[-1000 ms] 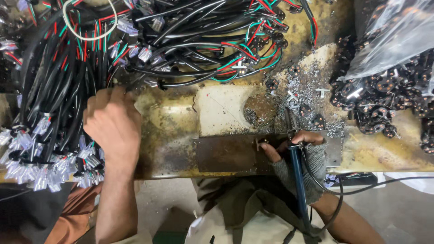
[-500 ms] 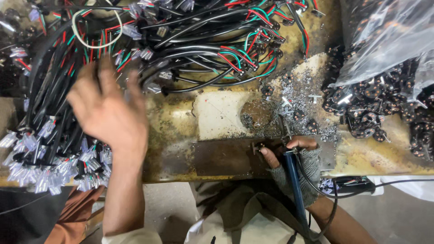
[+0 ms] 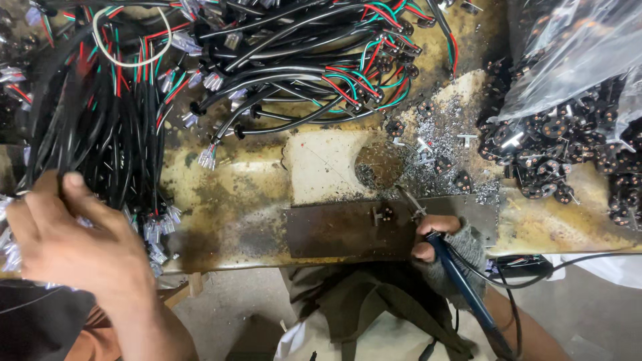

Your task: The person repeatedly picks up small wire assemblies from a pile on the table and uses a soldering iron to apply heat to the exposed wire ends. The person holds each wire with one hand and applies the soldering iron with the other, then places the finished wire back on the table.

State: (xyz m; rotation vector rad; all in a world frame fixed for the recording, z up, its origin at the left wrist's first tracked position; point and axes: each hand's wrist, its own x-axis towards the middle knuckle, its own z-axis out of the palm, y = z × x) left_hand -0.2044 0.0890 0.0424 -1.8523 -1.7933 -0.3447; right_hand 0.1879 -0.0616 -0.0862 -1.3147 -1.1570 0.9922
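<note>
Grimy and yellowed, the workbench [image 3: 247, 200] fills most of the frame, its top stained dark and dusted with metal scraps. At lower left the left hand [image 3: 80, 251] lies with its back to the camera, fingers curled into the bundle of black cables [image 3: 100, 134] that hangs down the left side; the thumb points up against the cables, though whether it actually pinches a single cable I cannot tell, since the palm side is hidden. At lower centre-right the right hand [image 3: 445, 244], wearing a grey fingerless glove, is closed around a blue-handled soldering iron [image 3: 461, 287], held like a pen with the tip [image 3: 408, 200] slanting up and left. That tip sits just beside a small black connector [image 3: 382, 214] resting on a dark rusty metal plate [image 3: 341, 230] along the bench's near edge.

Just below the left hand's fingers, clear plastic plugs [image 3: 157, 230] hang from the cable ends. Across the top of the frame more cables [image 3: 321, 60] sprawl, black with red, green and white wires showing at their ends. A pale patch [image 3: 321, 164] marks the bench centre, with silvery solder bits [image 3: 435, 147] scattered to its right. At the right edge a heap of small black connectors [image 3: 562, 160] spills from under a clear plastic bag [image 3: 582, 47]. The iron's black cord [image 3: 568, 267] trails off to the lower right.
</note>
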